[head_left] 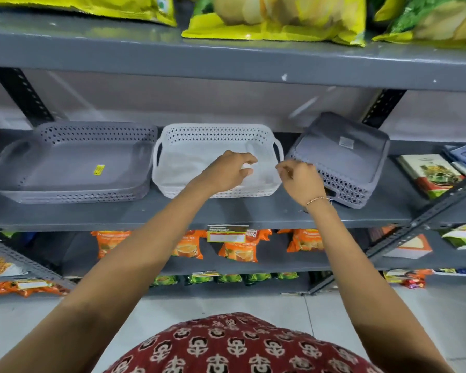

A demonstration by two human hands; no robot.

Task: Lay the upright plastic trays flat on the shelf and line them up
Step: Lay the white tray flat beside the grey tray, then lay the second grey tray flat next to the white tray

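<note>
A stack of grey perforated trays (73, 168) lies flat at the left of the grey shelf (226, 214). Beside it a white perforated tray (199, 146) lies flat, open side up. At the right a grey tray (345, 154) is bottom up and tilted, its far edge raised. My left hand (228, 170) hovers over the white tray's right half with loosely curled fingers that hold nothing I can make out. The fingers of my right hand (300, 177) are pinched on the near left rim of the tilted grey tray.
Boxed goods (431, 175) stand on the same shelf right of the trays. Yellow and green snack bags (275, 20) fill the shelf above. Orange packets (240, 249) sit on the shelf below. A slanted metal brace (428, 214) crosses at the right.
</note>
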